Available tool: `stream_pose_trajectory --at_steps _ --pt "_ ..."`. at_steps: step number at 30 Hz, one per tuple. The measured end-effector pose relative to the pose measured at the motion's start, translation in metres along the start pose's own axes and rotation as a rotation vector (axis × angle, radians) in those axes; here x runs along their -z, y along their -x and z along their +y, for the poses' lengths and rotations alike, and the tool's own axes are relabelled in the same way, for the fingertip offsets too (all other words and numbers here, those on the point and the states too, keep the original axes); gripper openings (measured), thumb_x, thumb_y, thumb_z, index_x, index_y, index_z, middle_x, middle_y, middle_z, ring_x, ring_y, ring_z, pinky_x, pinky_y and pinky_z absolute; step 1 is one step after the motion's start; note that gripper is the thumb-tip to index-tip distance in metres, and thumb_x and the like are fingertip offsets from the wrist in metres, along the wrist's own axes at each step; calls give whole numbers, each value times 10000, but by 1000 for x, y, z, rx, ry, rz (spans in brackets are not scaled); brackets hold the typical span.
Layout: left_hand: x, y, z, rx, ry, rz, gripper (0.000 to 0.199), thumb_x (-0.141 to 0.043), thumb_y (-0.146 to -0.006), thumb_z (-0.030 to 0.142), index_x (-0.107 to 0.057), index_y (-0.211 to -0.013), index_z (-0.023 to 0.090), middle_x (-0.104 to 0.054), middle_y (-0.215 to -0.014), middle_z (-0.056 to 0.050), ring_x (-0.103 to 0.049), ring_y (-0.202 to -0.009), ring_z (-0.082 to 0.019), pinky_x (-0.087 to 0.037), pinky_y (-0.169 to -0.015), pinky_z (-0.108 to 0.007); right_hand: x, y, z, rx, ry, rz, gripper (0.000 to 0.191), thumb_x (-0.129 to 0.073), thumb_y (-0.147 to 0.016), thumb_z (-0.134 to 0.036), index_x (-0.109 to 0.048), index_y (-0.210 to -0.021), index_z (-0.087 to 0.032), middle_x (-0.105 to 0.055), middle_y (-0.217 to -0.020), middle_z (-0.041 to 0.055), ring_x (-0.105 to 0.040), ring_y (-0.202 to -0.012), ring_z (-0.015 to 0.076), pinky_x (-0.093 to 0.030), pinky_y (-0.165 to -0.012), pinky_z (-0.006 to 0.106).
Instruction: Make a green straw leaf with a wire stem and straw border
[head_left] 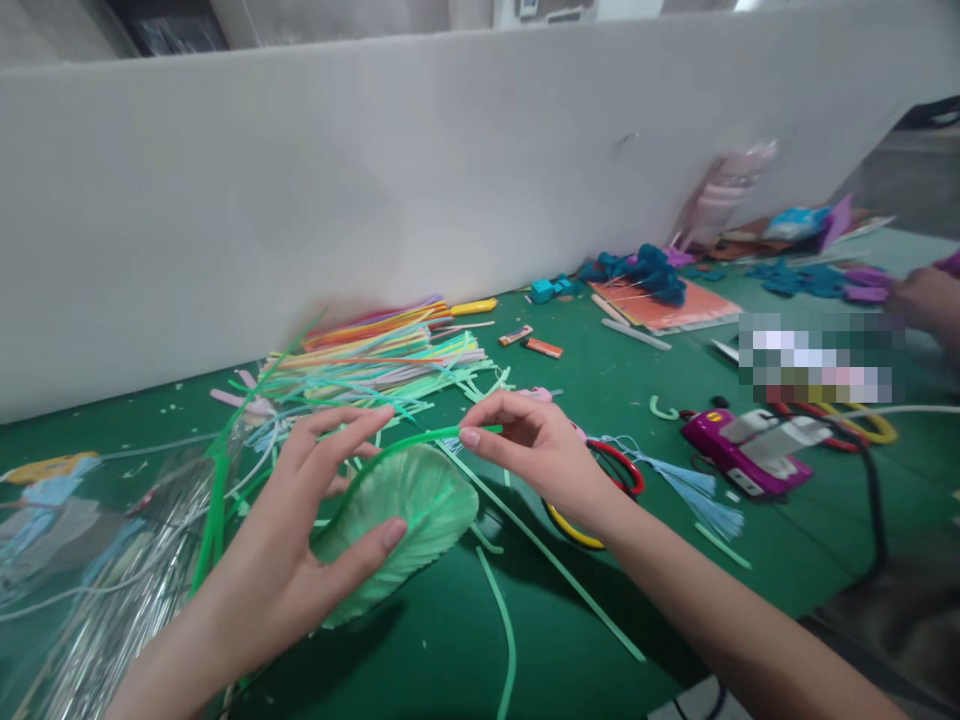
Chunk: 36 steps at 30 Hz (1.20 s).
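Note:
A large green artificial leaf (431, 510) with a ridged, toothed surface is tilted up above the table. My left hand (296, 545) holds it at its left side, the thumb on the front face and the fingers behind the upper edge. Along that upper edge runs a bright green strip (431, 436). My right hand (547, 455) pinches the strip's right end between thumb and forefinger, just off the leaf's top right. Whether the strip is stuck to the edge I cannot tell.
On the green table (360, 665), bundled coloured strips (390, 350) lie behind my hands and metal wires (142, 570) at left. A purple power strip (742, 455), blue tassel (705, 500) and orange sheets (690, 305) lie right. Another person's hand (926, 300) shows at far right.

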<state>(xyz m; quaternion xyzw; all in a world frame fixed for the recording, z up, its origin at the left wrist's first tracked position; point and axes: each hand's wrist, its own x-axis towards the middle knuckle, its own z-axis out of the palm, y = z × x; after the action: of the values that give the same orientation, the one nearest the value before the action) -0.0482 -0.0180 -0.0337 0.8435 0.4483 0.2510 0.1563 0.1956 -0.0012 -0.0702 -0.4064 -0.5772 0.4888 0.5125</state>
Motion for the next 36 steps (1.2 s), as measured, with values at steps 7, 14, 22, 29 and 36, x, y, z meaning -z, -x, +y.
stream_pose_trajectory --at_steps 7,14,22,29,36 --pt "-1 -7 10 -44 -69 -3 446 -610 -894 327 -473 -1316 364 -547 -1320 -64 -648 -1063 -242 -559 -619 -250 1 3 0 -1 -23 4 278 -747 -817 -449 -668 -836 -183 -627 -790 -1 -494 -662 103 -377 -558 241" --pt "-4 -8 9 -131 -86 14 371 -557 -918 240 -476 -1272 317 -623 -1182 -37 -634 -1048 -211 -553 -832 -330 1 4 -2 -37 5 12 340 -742 -792 -515 -665 -833 -187 -621 -791 8 -497 -657 111 -378 -547 246" --pt "-7 -4 8 -84 -89 6 362 -560 -921 266 -482 -1269 323 -650 -1137 -14 -660 -991 -195 -548 -866 -326 2 4 -2 -26 -79 10 296 -773 -785 -450 -651 -844 -187 -602 -761 -13 -544 -700 114 -426 -614 250" --pt "-8 -5 7 -85 -92 15 384 -566 -920 271 -482 -1288 340 -658 -1178 -11 -670 -1034 -194 -552 -878 -319 9 6 -3 -13 -110 100 335 -769 -784 -425 -617 -985 -206 -652 -874 15 -610 -782 137 -486 -683 268" --pt "-8 -2 6 -84 -128 40 392 -576 -912 284 -485 -1291 327 -660 -1173 -22 -677 -1026 -205 -554 -862 -316 46 16 21 -107 1068 308 307 -616 -906 -413 -632 -1043 -139 -661 -983 138 -605 -916 277 -459 -779 380"
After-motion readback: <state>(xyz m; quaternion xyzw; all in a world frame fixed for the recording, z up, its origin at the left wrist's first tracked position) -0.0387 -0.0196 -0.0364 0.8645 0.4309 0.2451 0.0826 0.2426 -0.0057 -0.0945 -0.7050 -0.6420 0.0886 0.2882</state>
